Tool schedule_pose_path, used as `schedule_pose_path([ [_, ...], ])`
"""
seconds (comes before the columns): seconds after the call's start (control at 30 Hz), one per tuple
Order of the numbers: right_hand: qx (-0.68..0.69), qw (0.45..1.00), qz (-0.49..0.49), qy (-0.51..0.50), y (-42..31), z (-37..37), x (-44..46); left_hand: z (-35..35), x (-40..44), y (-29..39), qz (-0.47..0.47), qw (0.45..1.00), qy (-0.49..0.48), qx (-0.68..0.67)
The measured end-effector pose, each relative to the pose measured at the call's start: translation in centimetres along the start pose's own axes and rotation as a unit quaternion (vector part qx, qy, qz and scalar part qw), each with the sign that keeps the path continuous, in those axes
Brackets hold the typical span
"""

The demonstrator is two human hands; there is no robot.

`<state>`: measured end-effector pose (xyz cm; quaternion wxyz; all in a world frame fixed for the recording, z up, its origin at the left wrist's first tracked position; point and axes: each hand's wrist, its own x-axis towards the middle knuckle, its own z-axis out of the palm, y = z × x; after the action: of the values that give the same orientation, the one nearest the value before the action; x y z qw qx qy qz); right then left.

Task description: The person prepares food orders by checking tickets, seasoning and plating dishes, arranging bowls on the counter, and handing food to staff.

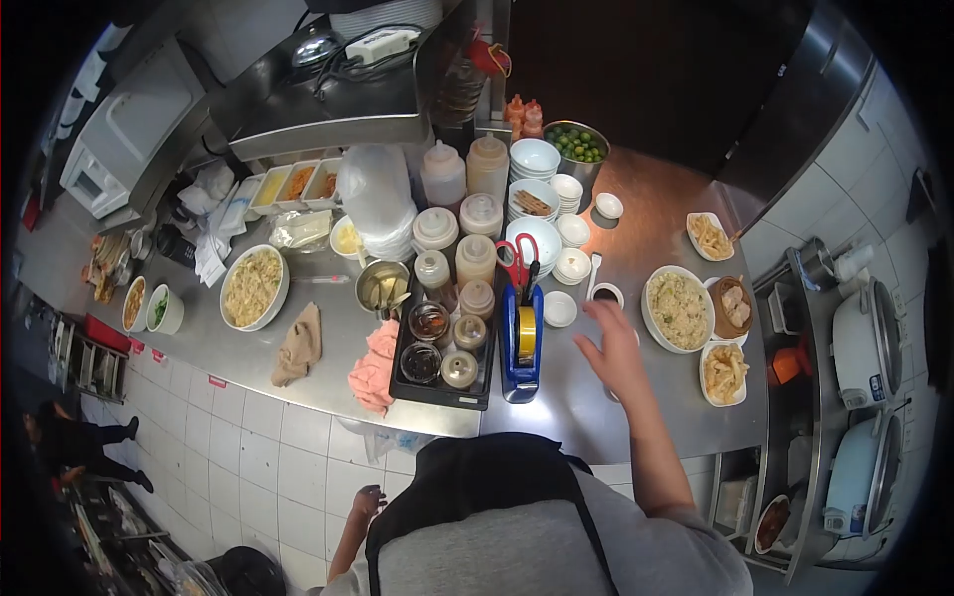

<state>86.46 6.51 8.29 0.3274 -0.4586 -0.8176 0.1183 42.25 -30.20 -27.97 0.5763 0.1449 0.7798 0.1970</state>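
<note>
My right hand (614, 348) reaches over the steel counter with thumb and fingers apart and nothing visible in it. Its fingertips are at the near edge of a small white bowl of dark sauce (606, 294); whether they touch it I cannot tell. Just beyond lies a white spoon (594, 270). To the right of the hand stands a white bowl of fried rice (678, 309). A bowl of fries (724, 373) sits nearer me. Low by my side hangs my left hand (369, 500), fingers loosely apart and holding nothing visible.
Left of my right hand are a blue tape dispenser (522, 343) with red scissors (517, 260), and a black tray (437, 382) of sauce bottles. Stacked white bowls (535, 238) stand behind. Another fried rice bowl (254, 288) and cloths are farther left. A person (89, 442) stands at far left.
</note>
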Motion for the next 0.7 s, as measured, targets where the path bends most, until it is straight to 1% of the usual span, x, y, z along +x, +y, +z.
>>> schedule_pose_path([
  [0.03,0.082,0.995,-0.009,-0.055,-2.1,0.0,2.3,0.5,-0.2,0.6,0.008,1.000,0.000,-0.024],
  [0.07,0.163,0.980,-0.019,-0.109,-3.8,0.5,4.3,0.8,1.1,-0.7,0.112,0.991,-0.042,0.060],
  [0.1,0.175,0.969,0.004,-0.177,-4.6,1.5,6.2,1.0,3.1,-2.8,0.227,0.961,-0.067,0.144],
  [0.13,0.185,0.952,0.026,-0.243,-5.0,2.4,7.8,1.3,4.0,-3.8,0.337,0.916,-0.076,0.205],
  [0.17,0.176,0.946,0.001,-0.272,-4.7,4.0,9.2,1.9,3.8,-4.2,0.330,0.906,-0.039,0.260],
  [0.2,0.167,0.939,-0.025,-0.301,-4.0,5.8,10.1,2.8,3.2,-4.6,0.259,0.946,-0.002,0.193],
  [0.27,0.184,0.926,-0.041,-0.326,-3.0,8.2,11.0,3.6,2.1,-5.2,0.192,0.969,0.031,0.151],
  [0.3,0.192,0.919,-0.047,-0.340,-2.6,9.1,11.1,3.9,1.6,-5.5,0.179,0.972,0.038,0.149],
  [0.37,0.267,0.910,-0.049,-0.313,-1.5,10.6,10.7,4.3,1.0,-6.3,0.167,0.974,0.046,0.149],
  [0.4,0.304,0.904,-0.046,-0.298,-1.8,10.3,10.4,4.4,0.9,-6.6,0.164,0.974,0.048,0.151],
  [0.47,0.405,0.882,0.005,-0.239,-2.1,8.7,9.2,4.4,0.8,-6.9,0.161,0.973,0.048,0.157],
  [0.5,0.451,0.868,0.031,-0.203,-2.7,6.8,8.8,4.4,0.8,-6.8,0.161,0.972,0.048,0.162],
  [0.6,0.333,0.940,-0.041,-0.060,-3.3,-0.9,8.3,3.9,1.1,-6.8,0.156,0.971,0.044,0.177],
  [0.67,0.405,0.914,0.004,0.013,-3.4,-6.3,7.6,3.7,1.3,-7.0,0.157,0.969,0.042,0.185],
  [0.7,0.475,0.878,0.001,0.048,-4.0,-8.5,7.5,3.6,1.4,-7.1,0.159,0.968,0.042,0.189],
])
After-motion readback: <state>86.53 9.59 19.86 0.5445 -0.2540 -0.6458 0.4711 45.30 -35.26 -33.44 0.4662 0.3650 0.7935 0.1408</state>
